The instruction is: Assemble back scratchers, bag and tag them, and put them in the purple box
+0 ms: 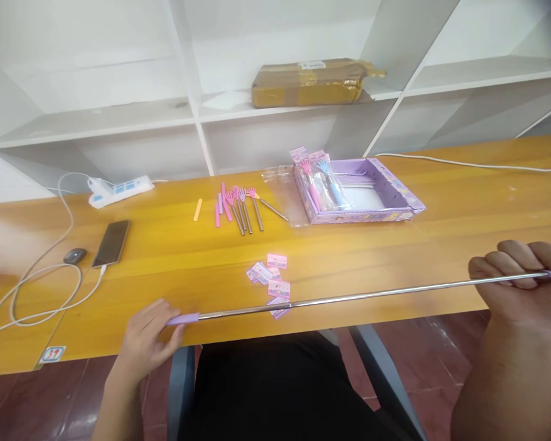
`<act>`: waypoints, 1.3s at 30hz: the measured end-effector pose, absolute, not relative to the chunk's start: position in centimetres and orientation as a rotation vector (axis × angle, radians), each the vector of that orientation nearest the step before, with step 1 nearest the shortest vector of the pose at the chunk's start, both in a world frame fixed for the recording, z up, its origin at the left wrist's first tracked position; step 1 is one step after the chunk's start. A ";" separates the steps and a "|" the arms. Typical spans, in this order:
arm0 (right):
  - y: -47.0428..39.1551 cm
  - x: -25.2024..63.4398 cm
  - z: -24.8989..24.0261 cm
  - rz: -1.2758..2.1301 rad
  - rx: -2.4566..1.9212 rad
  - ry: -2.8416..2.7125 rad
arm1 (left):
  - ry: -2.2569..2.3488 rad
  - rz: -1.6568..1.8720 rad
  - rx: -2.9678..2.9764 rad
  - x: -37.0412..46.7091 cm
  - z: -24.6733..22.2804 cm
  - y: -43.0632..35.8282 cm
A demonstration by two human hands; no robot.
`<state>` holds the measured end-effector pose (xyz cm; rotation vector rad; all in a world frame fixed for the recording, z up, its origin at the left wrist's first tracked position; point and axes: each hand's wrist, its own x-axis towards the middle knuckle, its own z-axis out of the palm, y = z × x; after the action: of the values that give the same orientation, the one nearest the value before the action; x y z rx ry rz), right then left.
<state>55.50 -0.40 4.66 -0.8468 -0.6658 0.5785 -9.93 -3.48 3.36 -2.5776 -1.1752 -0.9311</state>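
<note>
A telescopic back scratcher [340, 299] is drawn out long across the front of the table, its metal rod running between my hands. My left hand [149, 337] is closed on its purple handle. At the far right, my right hand [526, 275] is curled around the other end, where a bit of purple shows; the head is mostly hidden. Small printed cards [279, 288] lie in a loose group just behind the rod. Farther back rest several short back scratchers [243, 208] with pink and purple claw heads, beside loose coloured handle sleeves [220, 205].
A purple display box [362, 215] holds packaged back scratchers [324, 184]. Clear plastic bags [280, 184] lie beside it. On the left are a phone [111, 242], a mouse [75, 256], cables and a power strip [122, 191]. A taped carton [310, 84] sits on the shelf.
</note>
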 end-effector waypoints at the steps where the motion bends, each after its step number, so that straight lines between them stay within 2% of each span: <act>1: -0.2 54.8 5.1 0.687 -0.894 -0.620 | -1.167 -0.969 -2.548 -9.9 3.4 -3.5; 3: 0.1 53.3 5.9 0.827 -0.974 -0.536 | -1.144 -1.045 -2.468 -9.7 3.7 -3.4; 8: 1.1 50.0 6.7 0.877 -0.945 -0.739 | -1.184 -1.080 -2.419 -8.9 4.1 -3.6; 14: 1.6 40.3 6.7 1.286 -0.719 -0.850 | -1.306 -1.060 -2.522 -4.0 4.1 -3.8; 22: 0.9 28.0 3.2 1.367 -0.544 -0.962 | -1.494 -1.112 -2.393 0.9 3.8 -3.6; 32: -2.0 23.8 -1.0 1.528 -0.554 -1.105 | -1.533 -1.104 -2.570 3.6 1.3 -3.6; 39: -1.2 23.9 -2.1 1.594 -0.557 -0.899 | -1.672 -0.951 -2.678 3.1 -0.6 -2.9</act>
<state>23.88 -1.20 -2.12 -0.5571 -0.8985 1.5940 3.13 -2.92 -0.64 -2.6778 -1.6716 -0.9510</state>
